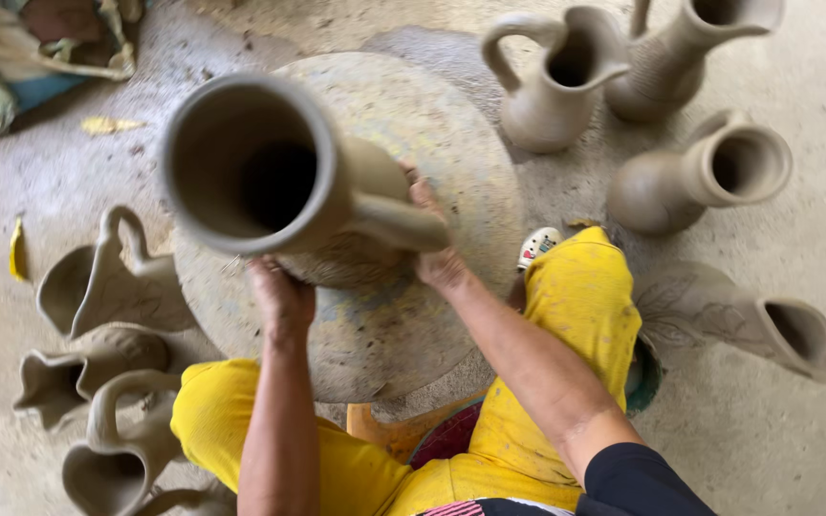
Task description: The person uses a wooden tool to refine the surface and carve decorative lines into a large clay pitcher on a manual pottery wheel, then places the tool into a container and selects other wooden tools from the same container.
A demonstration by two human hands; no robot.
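A tall grey unfired clay jug (270,167) with a wide mouth and a side handle stands on a round clay-smeared turntable (432,124). My left hand (281,296) grips the jug's belly from the near side. At the jug's right side, under the handle, my right hand (432,244) presses against the body. My yellow trousers (576,306) frame the wheel on both sides.
Three clay jugs (552,81) (685,53) (705,177) stand at the back right, another (738,315) lies right of my knee. Several more jugs (107,282) crowd the left floor. A cloth bundle (21,57) sits at the top left.
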